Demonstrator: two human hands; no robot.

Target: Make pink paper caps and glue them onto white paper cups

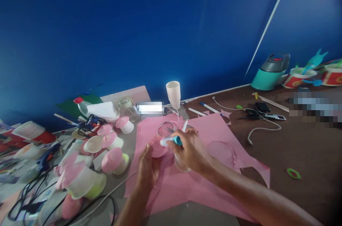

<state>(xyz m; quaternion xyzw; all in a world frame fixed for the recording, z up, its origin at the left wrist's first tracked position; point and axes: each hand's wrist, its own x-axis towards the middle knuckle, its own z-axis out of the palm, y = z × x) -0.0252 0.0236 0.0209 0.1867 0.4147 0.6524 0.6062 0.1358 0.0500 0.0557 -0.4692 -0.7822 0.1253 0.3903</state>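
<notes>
My left hand [147, 169] is closed on a rounded piece of pink paper [158, 149] at the middle of the table. A white glue stick with a teal end [175, 140] is gripped in my right hand [191, 147], its white end against the pink piece. Just above those fingers a white pen-like tip [185, 125] points up; whether the hand holds it I cannot tell. Below the right hand, a pale cup or jar [181, 165] is partly hidden. Scissors [169, 129] lie behind on large pink paper sheets [203, 186].
Several pink-topped paper cups [113, 160] and cables [26, 192] crowd the left. At the back stand a stack of white cups [173, 94] and a glass jar [128, 108]. Pens [210, 108], a white cable [251, 134] and a green ring [293, 173] lie right.
</notes>
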